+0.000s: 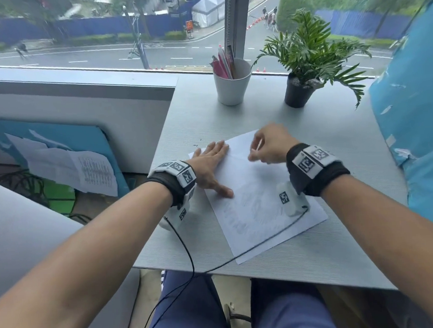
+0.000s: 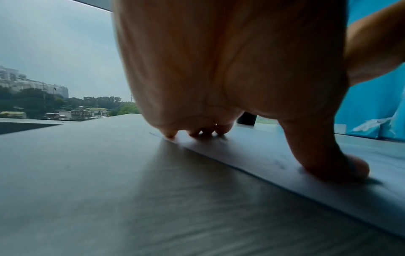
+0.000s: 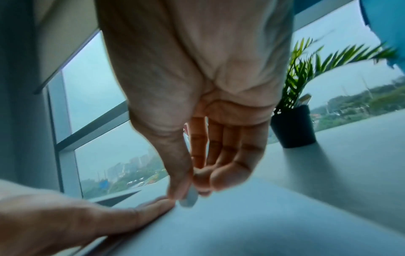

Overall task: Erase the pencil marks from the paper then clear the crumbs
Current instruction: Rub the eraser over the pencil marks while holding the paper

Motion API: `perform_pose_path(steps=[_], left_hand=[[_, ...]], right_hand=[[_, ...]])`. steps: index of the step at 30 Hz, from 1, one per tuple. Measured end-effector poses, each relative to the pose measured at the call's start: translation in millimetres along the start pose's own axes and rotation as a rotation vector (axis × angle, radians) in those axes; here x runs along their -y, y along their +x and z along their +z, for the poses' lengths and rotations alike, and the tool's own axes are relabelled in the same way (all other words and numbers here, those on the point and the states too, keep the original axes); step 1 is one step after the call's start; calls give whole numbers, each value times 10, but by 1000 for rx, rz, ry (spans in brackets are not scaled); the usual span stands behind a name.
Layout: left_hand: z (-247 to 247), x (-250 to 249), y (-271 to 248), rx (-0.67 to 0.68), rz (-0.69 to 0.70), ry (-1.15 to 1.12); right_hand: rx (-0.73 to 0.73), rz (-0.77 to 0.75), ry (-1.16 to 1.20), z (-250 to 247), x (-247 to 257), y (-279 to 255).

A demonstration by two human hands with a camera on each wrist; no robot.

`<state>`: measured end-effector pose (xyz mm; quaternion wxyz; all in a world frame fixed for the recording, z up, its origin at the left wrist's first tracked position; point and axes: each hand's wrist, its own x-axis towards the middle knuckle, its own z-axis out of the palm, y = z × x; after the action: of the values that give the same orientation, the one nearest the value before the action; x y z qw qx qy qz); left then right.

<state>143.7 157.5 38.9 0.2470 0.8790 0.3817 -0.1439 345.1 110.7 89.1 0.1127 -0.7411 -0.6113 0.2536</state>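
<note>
A white paper sheet (image 1: 261, 211) lies slanted on the grey table (image 1: 336, 156), with faint pencil marks (image 1: 251, 207) across its lower half. My left hand (image 1: 210, 164) lies flat on the sheet's left edge, fingers straight; the left wrist view shows its fingertips (image 2: 206, 132) and thumb (image 2: 328, 164) pressing the paper (image 2: 285, 175). My right hand (image 1: 258, 152) hovers at the sheet's upper middle, thumb and fingers pinching a small white eraser (image 3: 189, 199) whose tip sits at the paper (image 3: 241, 225), just beside the left hand (image 3: 87, 220). A few dark specks (image 1: 198, 141) dot the table beyond the sheet.
A white cup of pens (image 1: 232, 86) and a potted plant (image 1: 299, 92) stand at the back by the window. A blue panel (image 1: 416, 126) borders the right side. A black cable (image 1: 265, 239) crosses the sheet's near corner and drops over the table's front edge.
</note>
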Motion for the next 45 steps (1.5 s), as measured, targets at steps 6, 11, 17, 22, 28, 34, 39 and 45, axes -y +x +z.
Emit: perform_pose_path(steps=[6, 11, 17, 22, 28, 34, 39, 45], left_hand=[[-4, 9, 6, 7, -20, -7], [-13, -7, -21, 13, -25, 3], [-2, 9, -14, 6, -13, -15], [23, 27, -18, 4, -8, -13], [10, 31, -30, 5, 0, 5], [63, -149, -103, -45, 313, 252], [186, -229, -58, 42, 380, 298], [-54, -27, 46, -97, -117, 324]], right_hand=[[-32, -36, 48, 287, 356, 311], [-107, 17, 36, 264, 221, 400], [-61, -51, 23, 326, 280, 348], [-166, 43, 8, 194, 179, 363], [128, 134, -36, -91, -113, -100], [227, 158, -59, 7, -438, -317], [235, 164, -38, -4, -423, -309], [207, 176, -43, -2, -371, -359]])
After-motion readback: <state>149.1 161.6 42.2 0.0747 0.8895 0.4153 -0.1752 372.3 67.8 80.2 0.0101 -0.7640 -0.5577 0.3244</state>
